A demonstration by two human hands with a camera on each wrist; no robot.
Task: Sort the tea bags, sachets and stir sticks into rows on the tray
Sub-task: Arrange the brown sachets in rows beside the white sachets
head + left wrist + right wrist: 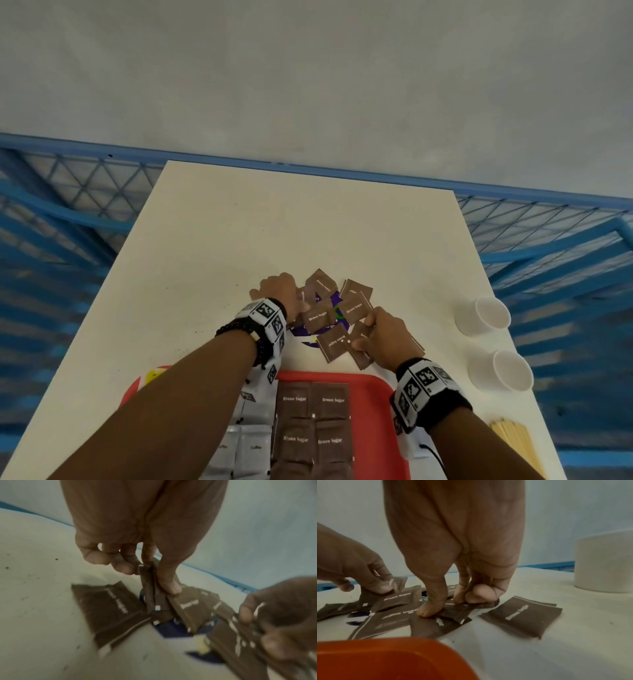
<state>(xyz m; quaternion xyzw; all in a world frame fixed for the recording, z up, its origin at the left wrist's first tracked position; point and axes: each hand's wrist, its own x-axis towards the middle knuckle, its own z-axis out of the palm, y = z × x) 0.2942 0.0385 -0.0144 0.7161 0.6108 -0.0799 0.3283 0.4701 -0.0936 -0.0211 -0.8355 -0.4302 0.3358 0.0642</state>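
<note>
Several brown sugar sachets [320, 317] lie in a loose pile on the white table just beyond the red tray [373, 390]. My left hand [279, 291] pinches a brown sachet [149, 588] between thumb and fingers at the pile's left side. My right hand [380, 334] pinches another brown sachet [453, 612] at the pile's near right edge, with one more sachet [522, 616] lying flat beside it. On the tray, brown sugar sachets [313, 421] sit in neat rows, with white coffee sachets [250, 445] to their left.
Two white paper cups [484, 317] [503, 371] stand at the table's right edge. Wooden stir sticks [513, 442] lie at the near right. A blue wire fence [548, 233] surrounds the table. A dark printed item [171, 628] lies under the pile.
</note>
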